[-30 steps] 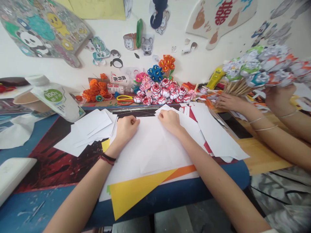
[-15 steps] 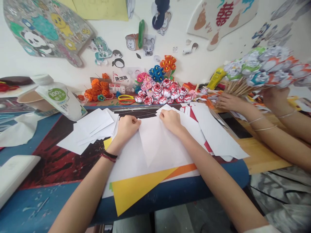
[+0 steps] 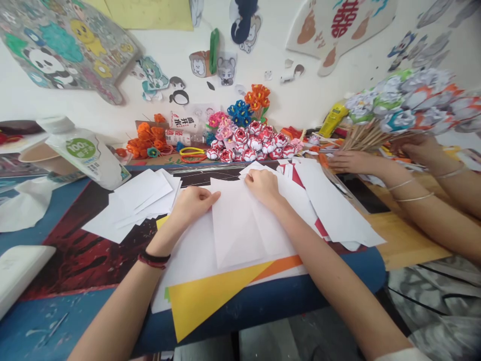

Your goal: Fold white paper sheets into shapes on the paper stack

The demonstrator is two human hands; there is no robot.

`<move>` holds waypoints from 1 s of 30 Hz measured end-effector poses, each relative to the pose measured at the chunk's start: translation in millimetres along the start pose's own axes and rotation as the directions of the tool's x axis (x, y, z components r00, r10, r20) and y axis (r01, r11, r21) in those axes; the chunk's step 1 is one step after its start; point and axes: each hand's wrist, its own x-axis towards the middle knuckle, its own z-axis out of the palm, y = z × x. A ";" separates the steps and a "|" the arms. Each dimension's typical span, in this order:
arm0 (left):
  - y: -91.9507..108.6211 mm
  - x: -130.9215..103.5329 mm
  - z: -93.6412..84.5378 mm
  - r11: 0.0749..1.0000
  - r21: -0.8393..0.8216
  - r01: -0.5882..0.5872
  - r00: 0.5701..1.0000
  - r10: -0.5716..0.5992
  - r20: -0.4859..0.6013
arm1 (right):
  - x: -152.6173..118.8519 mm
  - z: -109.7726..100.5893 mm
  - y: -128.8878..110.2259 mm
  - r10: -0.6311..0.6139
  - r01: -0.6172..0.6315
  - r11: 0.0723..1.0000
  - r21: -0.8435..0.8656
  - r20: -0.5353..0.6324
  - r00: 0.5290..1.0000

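A creased white sheet of paper point(image 3: 236, 235) lies over larger white sheets point(image 3: 188, 260) in front of me. My right hand point(image 3: 261, 184) is closed, pinching the sheet's upper edge between thumb and fingers. At the sheet's left edge is my left hand point(image 3: 197, 203), its fingers curled and its thumb lying over the paper; the fingertips are hidden. Beneath the stack, a yellow sheet point(image 3: 203, 301) and an orange sheet point(image 3: 276, 269) stick out toward me. To the left of my left hand is a loose pile of white paper pieces point(image 3: 139, 200).
A white bottle point(image 3: 80, 153) leans at the left behind a crumpled tissue point(image 3: 28, 203). Folded paper flowers point(image 3: 259, 140) line the wall. On the right, a co-worker's hands point(image 3: 349, 161) hold a bunch of paper flowers on sticks point(image 3: 398, 108), near a black phone point(image 3: 363, 193).
The sheet's left part has opened out from a pointed fold to a wider shape. My left hand has shifted slightly left and down, its thumb stretched further. My right hand stays nearly still.
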 end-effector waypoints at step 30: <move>-1.9 10.1 7.5 0.956 0.268 0.122 0.973 -0.061 -0.224 | -2.0 0.4 -5.6 -0.031 0.032 0.999 -0.019 0.038 0.999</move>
